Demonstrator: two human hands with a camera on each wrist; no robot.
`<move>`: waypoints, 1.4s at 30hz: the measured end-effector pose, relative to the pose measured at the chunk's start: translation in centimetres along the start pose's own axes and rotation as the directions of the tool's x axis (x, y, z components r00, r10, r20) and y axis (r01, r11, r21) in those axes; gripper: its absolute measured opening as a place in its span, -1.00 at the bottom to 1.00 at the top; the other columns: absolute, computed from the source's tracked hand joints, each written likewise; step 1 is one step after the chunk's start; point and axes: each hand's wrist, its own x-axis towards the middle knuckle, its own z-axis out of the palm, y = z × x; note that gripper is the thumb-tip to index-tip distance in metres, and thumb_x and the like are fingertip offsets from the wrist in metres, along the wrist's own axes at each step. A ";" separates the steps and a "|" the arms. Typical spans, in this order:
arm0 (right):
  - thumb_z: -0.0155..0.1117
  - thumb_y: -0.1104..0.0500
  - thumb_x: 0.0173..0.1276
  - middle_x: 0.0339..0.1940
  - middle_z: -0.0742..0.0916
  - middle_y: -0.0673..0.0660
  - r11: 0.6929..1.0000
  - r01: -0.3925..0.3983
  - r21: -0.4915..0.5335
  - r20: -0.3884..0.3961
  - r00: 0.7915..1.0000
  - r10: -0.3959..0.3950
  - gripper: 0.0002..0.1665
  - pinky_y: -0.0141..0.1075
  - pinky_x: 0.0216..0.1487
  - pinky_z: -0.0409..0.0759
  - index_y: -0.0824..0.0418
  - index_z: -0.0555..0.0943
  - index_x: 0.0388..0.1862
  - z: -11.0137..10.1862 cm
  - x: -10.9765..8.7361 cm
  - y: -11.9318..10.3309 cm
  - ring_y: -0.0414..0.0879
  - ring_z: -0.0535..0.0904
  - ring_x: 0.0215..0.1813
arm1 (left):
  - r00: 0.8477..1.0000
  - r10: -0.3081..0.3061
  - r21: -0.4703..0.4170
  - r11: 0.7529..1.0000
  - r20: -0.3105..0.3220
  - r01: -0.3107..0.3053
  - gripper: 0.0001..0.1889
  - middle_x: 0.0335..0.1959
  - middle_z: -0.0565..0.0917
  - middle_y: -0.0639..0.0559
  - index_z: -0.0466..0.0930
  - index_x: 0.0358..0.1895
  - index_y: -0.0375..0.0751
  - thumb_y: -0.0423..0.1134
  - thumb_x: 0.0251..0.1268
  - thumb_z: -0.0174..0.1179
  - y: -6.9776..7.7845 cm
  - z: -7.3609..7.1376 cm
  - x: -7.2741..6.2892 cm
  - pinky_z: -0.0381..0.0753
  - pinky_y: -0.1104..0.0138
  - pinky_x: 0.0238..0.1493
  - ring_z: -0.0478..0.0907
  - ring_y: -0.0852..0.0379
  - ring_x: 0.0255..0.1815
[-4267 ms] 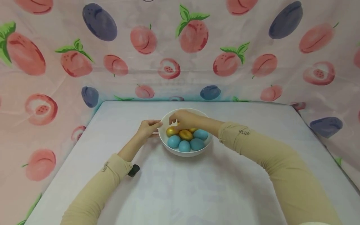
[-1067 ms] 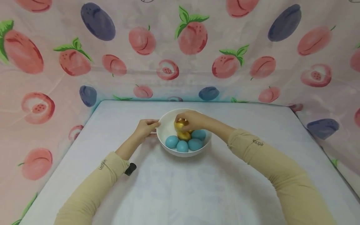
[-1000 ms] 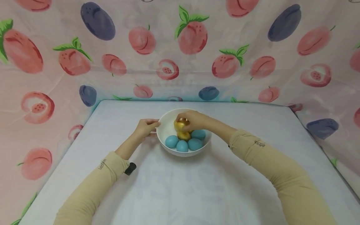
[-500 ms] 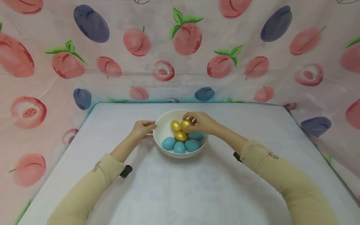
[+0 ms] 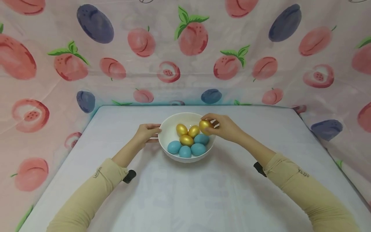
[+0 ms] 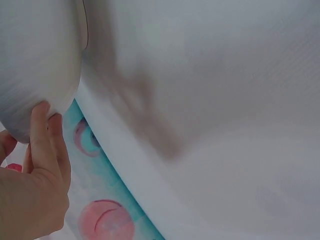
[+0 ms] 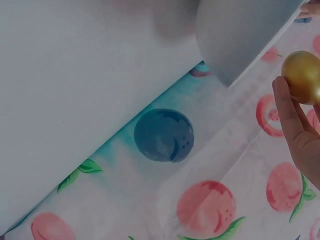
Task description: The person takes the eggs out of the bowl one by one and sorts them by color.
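While L hand (image 5: 146, 134) pinches smooth round white bowl (image 5: 168, 133) (frame ctr.), R hand (image 5: 226, 128), fingers curled on shiny gold egg (image 5: 204, 126), should grip lightly.

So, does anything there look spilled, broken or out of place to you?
Nothing stands out. Four blue eggs and three gold eggs lie inside the white bowl, with no crack or spill visible. The left hand holds its rim; the right hand pinches another gold egg at the bowl's right side.
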 end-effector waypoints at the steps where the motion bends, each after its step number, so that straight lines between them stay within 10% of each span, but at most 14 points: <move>1: 0.25 0.27 0.28 0.08 0.64 0.23 1.000 0.000 -0.001 -0.010 1.000 0.000 -0.57 -0.08 0.04 0.67 0.25 0.51 0.14 -0.1 -0.3 0.1 0.10 0.60 0.00 | 1.000 0.000 -0.007 1.000 -0.002 0.000 -0.52 0.24 0.46 -0.33 0.36 0.30 -0.29 -0.36 0.30 0.11 0.0 0.0 0.0 0.73 0.34 -0.20 0.66 0.21 -0.30; 16: 0.25 0.22 0.30 -0.02 0.66 0.35 0.993 -0.116 0.008 -0.143 0.983 0.116 -0.61 -0.07 -0.07 0.69 0.32 0.53 0.09 -1.3 -2.9 2.5 0.16 0.61 -0.11 | 0.999 0.032 -0.005 0.999 -0.020 -0.032 -0.52 0.22 0.48 -0.29 0.40 0.28 -0.25 -0.36 0.27 0.12 -0.8 -0.3 0.0 0.74 0.33 -0.21 0.67 0.19 -0.32; 42: 0.18 0.15 0.33 -0.24 0.66 0.39 0.921 -0.386 -0.047 0.054 0.920 0.388 -0.55 -0.33 -0.41 0.70 0.43 0.48 0.08 1.0 -0.1 8.3 0.01 0.58 -0.36 | 0.998 0.067 0.013 0.998 0.002 -0.067 -0.54 0.04 0.56 -0.15 0.41 0.28 -0.22 -0.31 0.31 0.12 -1.3 -0.4 0.0 0.73 0.37 -0.20 0.64 0.27 -0.31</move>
